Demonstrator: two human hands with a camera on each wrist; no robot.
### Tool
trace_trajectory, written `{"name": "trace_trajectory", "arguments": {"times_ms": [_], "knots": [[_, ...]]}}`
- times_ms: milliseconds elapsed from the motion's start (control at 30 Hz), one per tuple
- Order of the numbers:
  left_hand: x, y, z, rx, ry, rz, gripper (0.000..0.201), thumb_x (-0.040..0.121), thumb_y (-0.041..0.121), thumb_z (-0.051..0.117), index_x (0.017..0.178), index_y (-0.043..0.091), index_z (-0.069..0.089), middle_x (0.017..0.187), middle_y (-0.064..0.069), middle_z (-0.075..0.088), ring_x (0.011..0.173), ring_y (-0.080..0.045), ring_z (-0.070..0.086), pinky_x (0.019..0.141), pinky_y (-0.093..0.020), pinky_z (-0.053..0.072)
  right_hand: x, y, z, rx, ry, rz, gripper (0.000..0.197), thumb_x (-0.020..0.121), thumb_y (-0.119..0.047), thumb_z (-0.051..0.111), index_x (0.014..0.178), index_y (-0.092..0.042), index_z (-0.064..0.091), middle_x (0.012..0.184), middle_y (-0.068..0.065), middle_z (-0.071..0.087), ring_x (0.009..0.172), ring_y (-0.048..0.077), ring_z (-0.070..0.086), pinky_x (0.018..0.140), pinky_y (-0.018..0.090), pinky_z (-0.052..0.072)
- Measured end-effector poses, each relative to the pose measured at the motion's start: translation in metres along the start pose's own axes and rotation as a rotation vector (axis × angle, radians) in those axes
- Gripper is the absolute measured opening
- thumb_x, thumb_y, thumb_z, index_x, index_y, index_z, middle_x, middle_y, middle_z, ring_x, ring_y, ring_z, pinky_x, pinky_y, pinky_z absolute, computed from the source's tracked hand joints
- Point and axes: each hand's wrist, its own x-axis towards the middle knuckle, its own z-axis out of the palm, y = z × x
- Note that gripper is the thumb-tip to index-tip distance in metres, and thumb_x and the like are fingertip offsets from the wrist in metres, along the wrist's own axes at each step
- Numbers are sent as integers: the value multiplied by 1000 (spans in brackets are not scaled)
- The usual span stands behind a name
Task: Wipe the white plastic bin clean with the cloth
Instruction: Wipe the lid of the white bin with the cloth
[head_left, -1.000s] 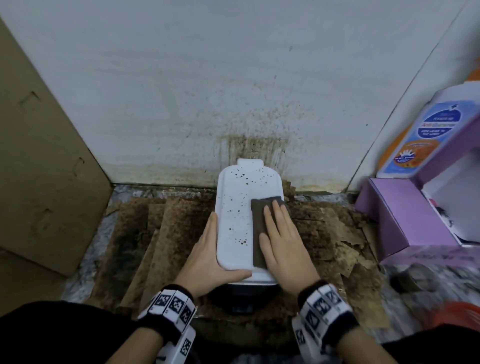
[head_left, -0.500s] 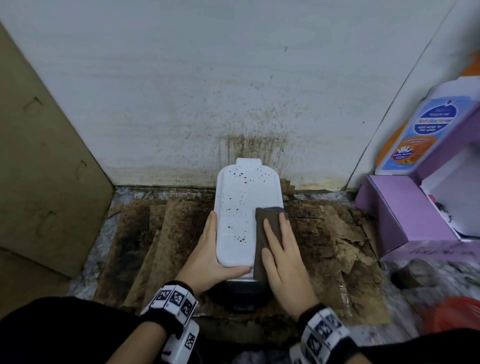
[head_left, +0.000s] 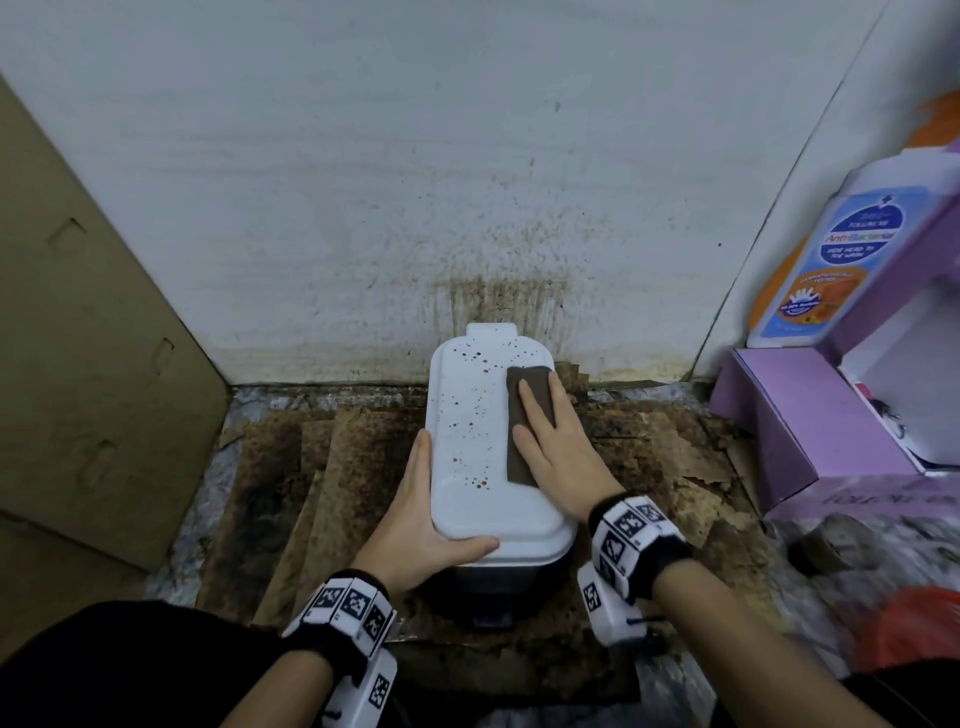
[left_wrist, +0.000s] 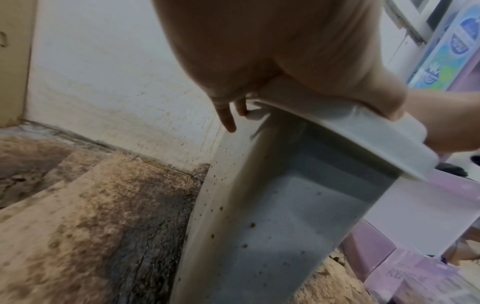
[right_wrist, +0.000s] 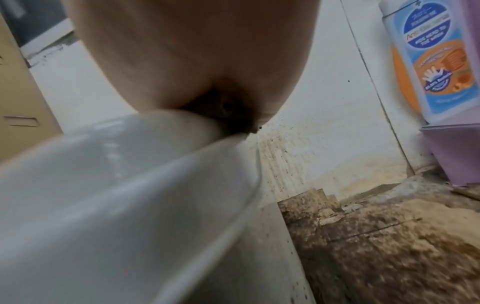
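Pressing flat on the cloth (head_left: 524, 421), the right hand (head_left: 556, 441) has its fingers (head_left: 537, 402) straight and together, pinning the dark rag to the right side of the bin (head_left: 467, 467) lid near its far end. The bin stands on stained cardboard (head_left: 322, 467) on the floor, its back close against the spattered wall (head_left: 467, 182). The left hand (head_left: 421, 519) steadies it, palm along the lid's left edge and thumb hooked over the near rim, fingers spread loosely down the side. Being thin moulded plastic, the bin is probably light and a little flexible, so it would skid or rock under a firm wipe unless braced like this; the lid rim and near corner look like the best holds. Its glossy surface should be slick, perhaps damp on the wiped strip, though the right wrist view is too blurred to say. The cloth is soft and limp and only moves well under a flat palm. Brown specks cover the lid's left and middle, and the side wall too.
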Motion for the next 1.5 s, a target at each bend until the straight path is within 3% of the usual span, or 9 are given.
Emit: {"name": "trace_trajectory", "arguments": {"times_ms": [167, 300, 433, 600, 867, 1067, 1267, 1367, 1500], "knots": [[-2, 0, 0, 18, -4, -6, 151, 58, 70, 84, 157, 33, -23, 165, 25, -23, 153, 3, -11, 129, -39, 11, -11, 2, 7, 23, 32, -15, 60, 107, -42, 32, 160, -29, 9, 167, -8, -20, 156, 16, -6, 126, 43, 14], [-3, 2, 0, 11, 5, -7, 150, 58, 68, 84, 157, 33, -23, 165, 24, -22, 153, 3, -11, 129, -39, 11, -60, -2, 26, 3, 120, -59, 57, 108, -40, 30, 160, -31, 9, 166, -10, -20, 156, 14, -10, 127, 40, 10], [-3, 1, 2, 0, 14, -1, 150, 58, 67, 85, 158, 32, -22, 165, 24, -20, 154, 3, -9, 129, -40, 13, -97, -4, 42, -38, 197, -86, 58, 105, -47, 19, 160, -33, 8, 166, -11, -19, 156, 12, -9, 127, 38, 11], [0, -3, 3, -11, 15, 7, 150, 58, 68, 86, 157, 35, -22, 165, 26, -19, 154, 4, -7, 129, -41, 14, -82, -3, 36, -36, 188, -87, 58, 105, -46, 21, 160, -32, 9, 166, -9, -19, 156, 13, -8, 127, 39, 12], [3, -5, 2, -17, 15, 28, 149, 57, 73, 86, 157, 39, -19, 166, 27, -13, 156, -1, -1, 127, -46, 20, -20, -1, 6, -2, 29, -1, 59, 107, -42, 31, 160, -31, 8, 167, -6, -19, 156, 16, -3, 126, 42, 15], [0, -4, 1, 12, 15, 24, 152, 54, 78, 82, 157, 37, -22, 165, 28, -18, 154, 3, -6, 128, -44, 15, -48, -4, 21, -18, 107, -30, 58, 107, -39, 30, 160, -31, 8, 167, -7, -20, 156, 16, -10, 127, 41, 11], [-1, -2, 1, -11, 13, 21, 153, 52, 79, 81, 157, 37, -23, 165, 27, -19, 154, 4, -8, 129, -43, 14, -94, -9, 43, -113, 179, -66, 59, 104, -46, 14, 160, -29, 4, 166, -4, -22, 155, 16, -14, 126, 37, 8], [1, -4, 2, -29, 21, 37, 151, 54, 76, 83, 156, 39, -22, 166, 27, -16, 155, 3, -5, 128, -45, 16, -88, -10, 39, -143, 166, -64, 59, 105, -45, 15, 160, -31, 0, 166, -2, -22, 155, 17, -14, 126, 36, 7], [1, -7, 4, -26, 22, 31, 151, 56, 72, 85, 155, 39, -25, 164, 29, -19, 154, 5, -7, 128, -44, 16, -48, -5, 16, -164, 44, -49, 60, 107, -43, 23, 160, -30, -3, 166, 0, -24, 155, 19, -16, 127, 39, 6]]}}
